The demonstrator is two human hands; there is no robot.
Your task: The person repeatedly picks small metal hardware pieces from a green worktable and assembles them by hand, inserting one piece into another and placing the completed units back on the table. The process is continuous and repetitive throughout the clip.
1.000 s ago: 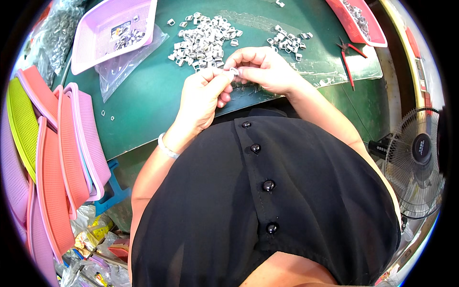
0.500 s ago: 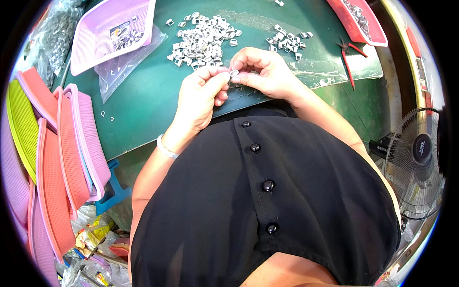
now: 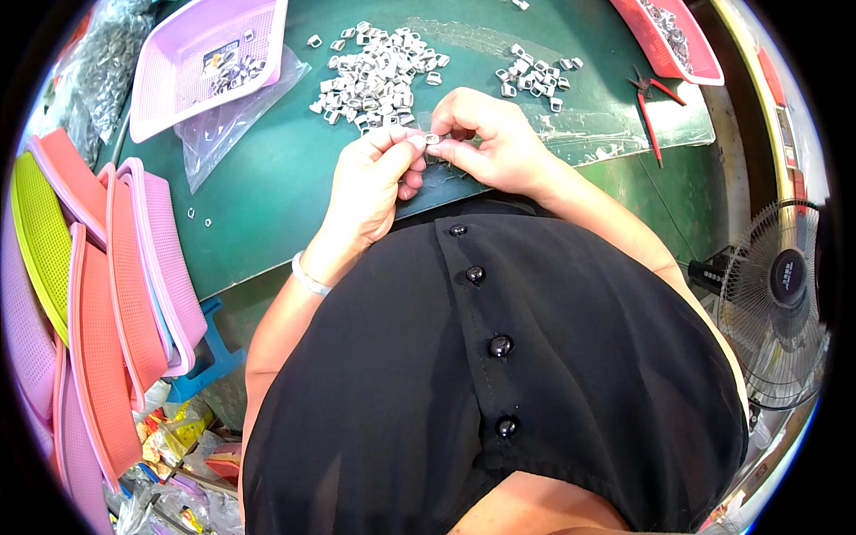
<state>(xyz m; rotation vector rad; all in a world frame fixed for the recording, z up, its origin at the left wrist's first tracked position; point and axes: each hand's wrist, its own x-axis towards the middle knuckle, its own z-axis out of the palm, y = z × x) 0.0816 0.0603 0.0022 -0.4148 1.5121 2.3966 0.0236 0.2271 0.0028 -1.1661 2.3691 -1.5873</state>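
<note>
Between the fingertips of both hands, at the near edge of the green table (image 3: 259,214), is a small silver metal ring-like piece (image 3: 432,139). My left hand (image 3: 379,174) pinches it from the left, thumb against the curled fingers. From the other side my right hand (image 3: 495,143) grips it between thumb and forefinger. Just beyond the hands lies a large heap of small silver rectangular loops (image 3: 379,76). A smaller group of similar loops (image 3: 535,73) sits farther right. Fingers partly cover the held piece, so its exact shape is hard to make out.
A pink basket (image 3: 169,53) with small metal pieces rests on a clear plastic bag (image 3: 232,134). Red-handled pliers (image 3: 648,107) and a red basket (image 3: 704,67) are at the right. Stacked baskets (image 3: 98,339) stand left; a fan (image 3: 776,294) is at the right.
The small metal piece has tilted and shifted slightly left and down between my fingertips. My right fingers have turned a little with it; both hands keep their pinch.
</note>
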